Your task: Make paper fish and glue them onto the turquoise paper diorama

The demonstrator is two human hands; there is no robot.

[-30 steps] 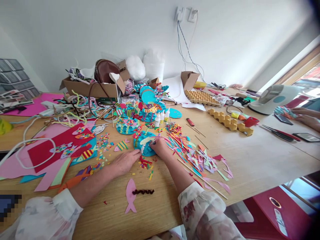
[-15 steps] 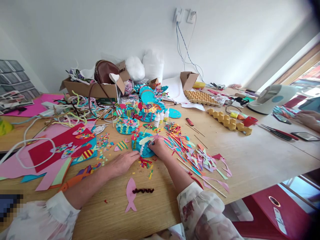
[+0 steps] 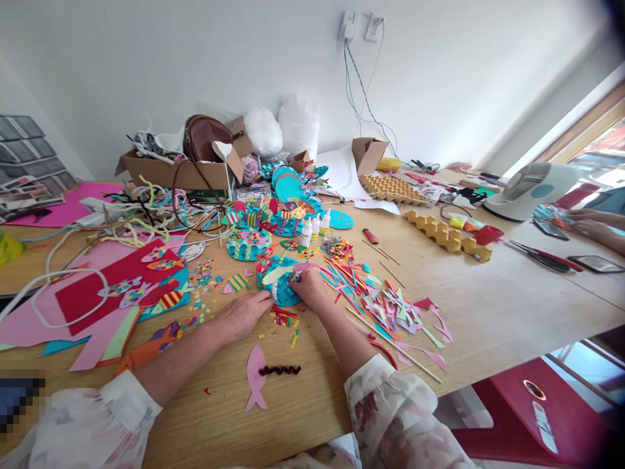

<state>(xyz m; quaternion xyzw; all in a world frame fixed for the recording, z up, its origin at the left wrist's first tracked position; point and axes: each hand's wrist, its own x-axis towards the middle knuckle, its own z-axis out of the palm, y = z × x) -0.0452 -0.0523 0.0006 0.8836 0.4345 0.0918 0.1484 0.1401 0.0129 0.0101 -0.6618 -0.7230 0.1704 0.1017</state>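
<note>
A blue paper disc (image 3: 280, 281) decorated with paper fish and coloured strips lies on the wooden table (image 3: 488, 306). My left hand (image 3: 243, 315) rests flat beside it, fingertips touching its near edge. Over the disc's right side my right hand (image 3: 310, 287) has its fingers pinched together, pressing something small that I cannot make out. A pink paper fish (image 3: 254, 379) with a dark pipe cleaner (image 3: 279, 370) across it lies nearer to me.
Cut paper strips and scraps (image 3: 390, 309), a thin wooden stick (image 3: 393, 345), glue bottles (image 3: 315, 229), more decorated discs (image 3: 249, 244), cardboard boxes (image 3: 180, 170), yellow egg trays (image 3: 446, 236), scissors (image 3: 544, 256) and a fan (image 3: 530, 189) crowd the table. Another person's hands (image 3: 598, 228) work at the far right.
Both hands stay on the blue disc with only tiny finger shifts. The other person's hands at the far right have moved slightly.
</note>
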